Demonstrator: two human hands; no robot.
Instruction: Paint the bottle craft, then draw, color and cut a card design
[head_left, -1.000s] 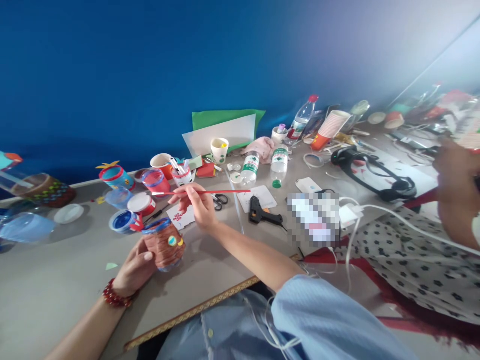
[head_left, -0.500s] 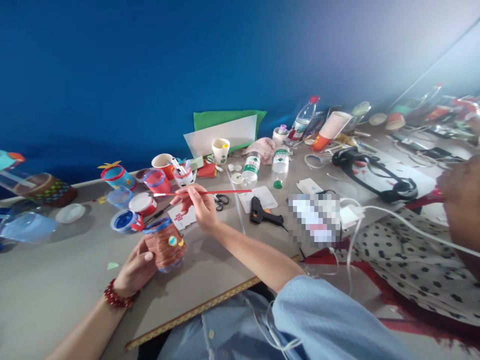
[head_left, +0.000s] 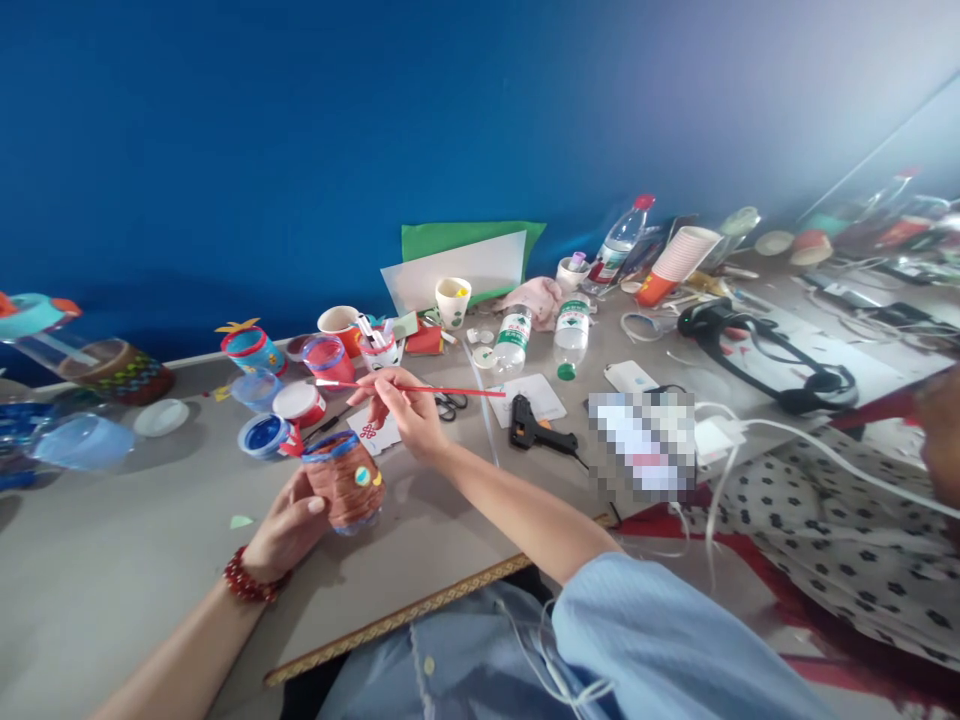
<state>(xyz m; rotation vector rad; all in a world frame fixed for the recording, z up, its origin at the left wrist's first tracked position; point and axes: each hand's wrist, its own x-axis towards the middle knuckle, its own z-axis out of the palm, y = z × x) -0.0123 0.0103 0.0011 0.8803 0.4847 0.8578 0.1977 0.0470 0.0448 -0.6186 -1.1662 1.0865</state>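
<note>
My left hand (head_left: pixel 294 520) is closed around a brown, ridged cup (head_left: pixel 343 488) with a blue rim and a small blue and yellow decoration on its side. The cup is held tilted just above the table. My right hand (head_left: pixel 409 412) pinches a red-handled paintbrush (head_left: pixel 457 391), held nearly level with its bristles pointing left, over the paint pots. Below and left of the bristles are an open jar of blue paint (head_left: pixel 264 434) and a white-lidded jar (head_left: pixel 298 402). A tub of red paint (head_left: pixel 327 358) stands behind them.
A black glue gun (head_left: pixel 541 430) lies right of my right forearm, with two plastic bottles (head_left: pixel 513 340) behind it. A headset (head_left: pixel 765 365) and white cables (head_left: pixel 840 450) are at the right, beside another person's patterned sleeve (head_left: pixel 817 520). A brown pot (head_left: pixel 120 370) stands far left.
The whole view has shifted a little, so the table things appear further right. Both hands keep their hold on the cup and the paintbrush, with little movement against the table.
</note>
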